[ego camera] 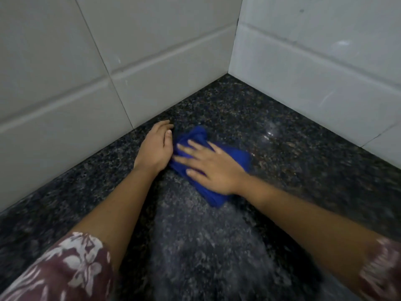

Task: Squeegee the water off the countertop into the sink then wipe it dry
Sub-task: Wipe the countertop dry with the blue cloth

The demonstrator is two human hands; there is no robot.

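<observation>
From the head camera, my right hand [208,166] lay flat on top of the blue cloth [237,158], its fingers [195,146] straight and spread wide, pressing the cloth down onto the dark speckled tabletop [293,192] rather than curling round it. The cloth sat bunched under my palm, with one fold poking out beyond my fingertips toward the corner and another end trailing out below my wrist. My left hand [155,148] rested on the tabletop just beside the cloth's left edge, fingers relaxed and close together, holding nothing; whether they touched the cloth I could not tell. All this was near the corner where two pale tiled walls [65,72] met. The stone between my forearms looked greyer and duller than the rest. My patterned maroon sleeve [65,268] showed at the lower left.
</observation>
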